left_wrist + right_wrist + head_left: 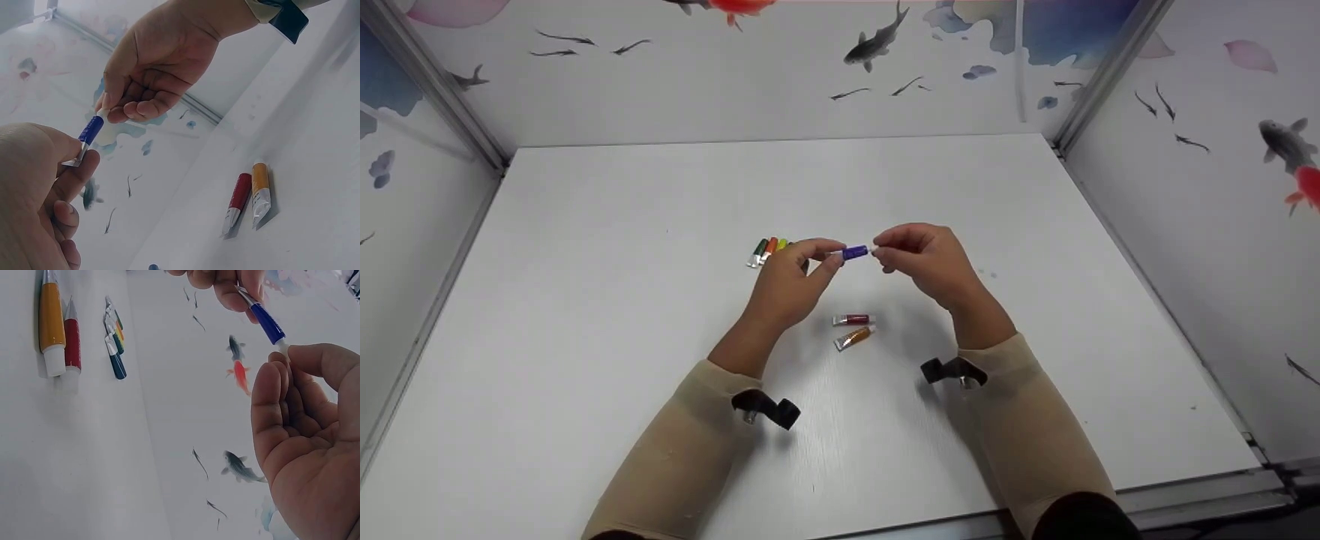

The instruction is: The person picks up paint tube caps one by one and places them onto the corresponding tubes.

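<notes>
Above the white table, a small blue-violet paint tube (855, 253) is held between both hands. My left hand (791, 285) pinches its flat silver end between thumb and forefinger, as the left wrist view also shows. At the other end, my right hand (934, 262) grips the white cap (282, 345) with thumb and fingertips. The cap is at the tube's neck; I cannot tell whether it is loose. A red paint tube (856, 319) and an orange-yellow paint tube (853, 338) lie side by side on the table, nearer the body than the hands.
Several more paint tubes lie in a row beyond the left hand, among them a dark green tube (760, 249) and an orange tube (769, 247), partly hidden by that hand. Painted panels with fish (876, 46) enclose the back and sides of the white table (585, 217).
</notes>
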Demonstrator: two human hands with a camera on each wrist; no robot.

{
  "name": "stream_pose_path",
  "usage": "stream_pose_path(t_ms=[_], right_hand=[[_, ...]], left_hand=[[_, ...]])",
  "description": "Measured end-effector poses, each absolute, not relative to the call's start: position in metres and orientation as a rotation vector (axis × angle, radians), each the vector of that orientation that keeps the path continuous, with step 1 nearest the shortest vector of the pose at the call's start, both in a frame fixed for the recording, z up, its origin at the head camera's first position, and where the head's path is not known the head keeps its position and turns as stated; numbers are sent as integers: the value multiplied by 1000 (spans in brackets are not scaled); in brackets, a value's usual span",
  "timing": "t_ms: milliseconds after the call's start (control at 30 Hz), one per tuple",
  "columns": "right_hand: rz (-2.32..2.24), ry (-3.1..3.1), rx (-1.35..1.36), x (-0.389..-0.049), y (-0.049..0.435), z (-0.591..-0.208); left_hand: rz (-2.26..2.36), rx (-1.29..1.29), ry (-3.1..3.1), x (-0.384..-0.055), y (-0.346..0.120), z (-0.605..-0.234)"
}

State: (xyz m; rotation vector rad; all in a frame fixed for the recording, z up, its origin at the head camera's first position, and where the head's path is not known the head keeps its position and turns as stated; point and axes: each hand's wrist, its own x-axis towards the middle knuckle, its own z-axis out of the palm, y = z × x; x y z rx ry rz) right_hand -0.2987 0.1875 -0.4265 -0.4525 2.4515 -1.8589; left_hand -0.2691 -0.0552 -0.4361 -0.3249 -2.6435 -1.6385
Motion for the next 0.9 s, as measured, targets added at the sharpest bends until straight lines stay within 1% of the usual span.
stream_pose_path(t_ms=[600, 900], right_hand=[[-1816, 2463, -429, -296, 187, -426], [-1828, 2430, -476, -297, 186, -426]], left_hand=[[-1622, -311, -2662, -269, -54, -437], [-1657, -344, -2632, -269, -55, -438]])
